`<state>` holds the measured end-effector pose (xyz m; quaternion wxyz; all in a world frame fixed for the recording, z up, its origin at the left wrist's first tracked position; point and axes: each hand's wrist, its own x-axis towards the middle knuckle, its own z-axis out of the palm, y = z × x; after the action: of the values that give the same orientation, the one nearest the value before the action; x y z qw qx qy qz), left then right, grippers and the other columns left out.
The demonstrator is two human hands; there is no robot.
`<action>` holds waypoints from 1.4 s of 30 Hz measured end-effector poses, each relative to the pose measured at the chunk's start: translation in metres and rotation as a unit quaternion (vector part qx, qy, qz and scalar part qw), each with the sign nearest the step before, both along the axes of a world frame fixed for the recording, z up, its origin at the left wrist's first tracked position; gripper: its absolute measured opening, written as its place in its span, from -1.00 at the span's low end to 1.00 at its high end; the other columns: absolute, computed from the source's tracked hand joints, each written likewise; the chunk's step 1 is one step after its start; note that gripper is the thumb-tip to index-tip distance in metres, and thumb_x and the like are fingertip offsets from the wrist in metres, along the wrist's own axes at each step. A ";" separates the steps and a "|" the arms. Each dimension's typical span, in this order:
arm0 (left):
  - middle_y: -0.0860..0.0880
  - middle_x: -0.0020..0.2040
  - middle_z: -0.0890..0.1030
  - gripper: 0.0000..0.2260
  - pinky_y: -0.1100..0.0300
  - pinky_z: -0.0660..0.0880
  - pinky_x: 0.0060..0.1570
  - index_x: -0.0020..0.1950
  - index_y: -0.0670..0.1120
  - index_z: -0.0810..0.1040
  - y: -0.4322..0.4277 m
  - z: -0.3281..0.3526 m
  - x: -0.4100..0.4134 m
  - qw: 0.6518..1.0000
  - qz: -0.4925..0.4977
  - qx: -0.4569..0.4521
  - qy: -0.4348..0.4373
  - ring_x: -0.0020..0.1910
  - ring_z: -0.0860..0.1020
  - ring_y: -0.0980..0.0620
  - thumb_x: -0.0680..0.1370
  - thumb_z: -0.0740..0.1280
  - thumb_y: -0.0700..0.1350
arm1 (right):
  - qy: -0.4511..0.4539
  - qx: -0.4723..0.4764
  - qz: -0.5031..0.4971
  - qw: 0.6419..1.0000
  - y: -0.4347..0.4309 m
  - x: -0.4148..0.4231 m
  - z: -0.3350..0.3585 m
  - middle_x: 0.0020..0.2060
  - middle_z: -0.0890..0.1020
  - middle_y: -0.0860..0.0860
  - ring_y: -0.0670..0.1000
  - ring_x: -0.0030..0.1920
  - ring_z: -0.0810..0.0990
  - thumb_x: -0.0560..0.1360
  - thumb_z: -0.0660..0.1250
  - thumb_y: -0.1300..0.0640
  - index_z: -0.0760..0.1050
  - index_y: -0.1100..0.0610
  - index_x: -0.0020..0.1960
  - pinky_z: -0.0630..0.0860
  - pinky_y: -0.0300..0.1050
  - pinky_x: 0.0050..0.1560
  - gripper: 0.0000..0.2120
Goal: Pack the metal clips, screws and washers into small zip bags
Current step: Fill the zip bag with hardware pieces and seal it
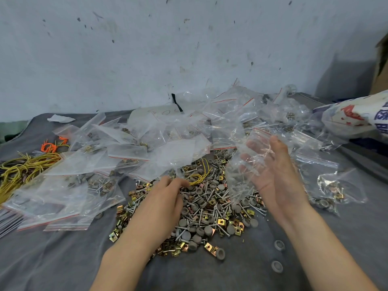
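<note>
Clear zip bag (247, 164) is held up in right hand (273, 175), over the right side of pile of clips, screws and washers (210, 206); bag is pinched between thumb and spread fingers. Left hand (165, 198) is rested on pile, fingers curled down beside yellow wire (197, 177); whether anything is gripped cannot be told.

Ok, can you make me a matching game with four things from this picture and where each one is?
Things
1. bundle of yellow wire ties
2. clear plastic zip bag with a red strip
3. two loose grey round washers
4. torn scrap of white paper

Places
A. back left, near the wall
B. held up in the right hand
C. on the bare grey cloth beside the right forearm
D. far left edge

Pairs: 1-D, 2-B, 3-C, 4-A
</note>
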<state>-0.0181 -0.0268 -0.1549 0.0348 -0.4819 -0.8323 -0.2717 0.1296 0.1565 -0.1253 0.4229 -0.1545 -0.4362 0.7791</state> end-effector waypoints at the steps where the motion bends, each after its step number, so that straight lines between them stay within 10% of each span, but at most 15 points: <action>1: 0.16 0.08 0.39 -0.71 0.23 0.47 0.06 0.35 0.15 0.42 0.000 0.000 0.000 1.000 0.001 0.001 0.000 0.08 0.46 0.15 0.65 0.17 -0.10 | -0.005 0.004 -0.002 1.000 -0.001 0.000 0.001 0.08 0.69 0.02 0.05 0.04 0.67 0.42 0.39 -0.19 0.54 0.08 0.27 0.65 -0.04 -0.05 -0.48; 9: 0.18 0.03 0.41 -0.71 0.31 0.39 0.01 0.34 0.12 0.43 0.001 0.001 -0.001 1.000 0.002 0.029 -0.001 0.04 0.45 0.18 0.64 0.19 -0.10 | -0.120 0.198 -0.084 0.969 -0.005 -0.002 -0.005 0.11 0.70 -0.12 -0.03 0.07 0.71 0.42 0.43 -0.34 0.48 -0.02 0.38 0.63 0.06 0.09 -0.35; 15: 0.18 -0.06 0.50 -0.75 0.46 0.37 -0.12 0.24 0.13 0.49 0.004 0.011 0.004 0.989 0.015 0.126 -0.072 -0.07 0.49 0.28 0.62 0.26 -0.14 | -0.238 0.475 -0.133 0.837 -0.009 -0.002 -0.021 0.14 0.58 -0.36 -0.31 0.12 0.59 0.47 0.26 -0.44 0.25 -0.34 0.45 0.53 -0.39 0.01 -0.41; 21: 0.20 -0.07 0.62 -0.82 0.28 0.55 -0.13 0.14 0.19 0.57 0.006 0.036 0.016 0.945 0.010 0.258 -0.201 -0.04 0.59 0.22 0.60 0.33 -0.07 | -0.277 0.590 -0.106 0.751 -0.019 -0.009 -0.034 0.14 0.49 -0.35 -0.23 0.14 0.52 0.54 0.24 -0.32 0.24 -0.18 0.51 0.55 0.00 0.19 -0.41; 42: 0.22 0.17 0.53 -0.72 0.43 0.43 0.12 0.25 0.18 0.51 0.023 0.052 0.036 0.954 -0.123 0.237 -0.137 0.18 0.53 0.26 0.59 0.36 -0.11 | -0.266 0.594 -0.084 0.755 -0.023 -0.013 -0.038 0.28 0.58 -0.08 -0.05 0.25 0.56 0.53 0.28 -0.24 0.31 0.00 0.53 0.52 0.12 0.25 -0.35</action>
<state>0.0177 -0.0038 -0.1030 0.0000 -0.5165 -0.6754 -0.5264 0.1162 0.1335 -0.1633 0.3605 -0.1091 -0.8914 0.2520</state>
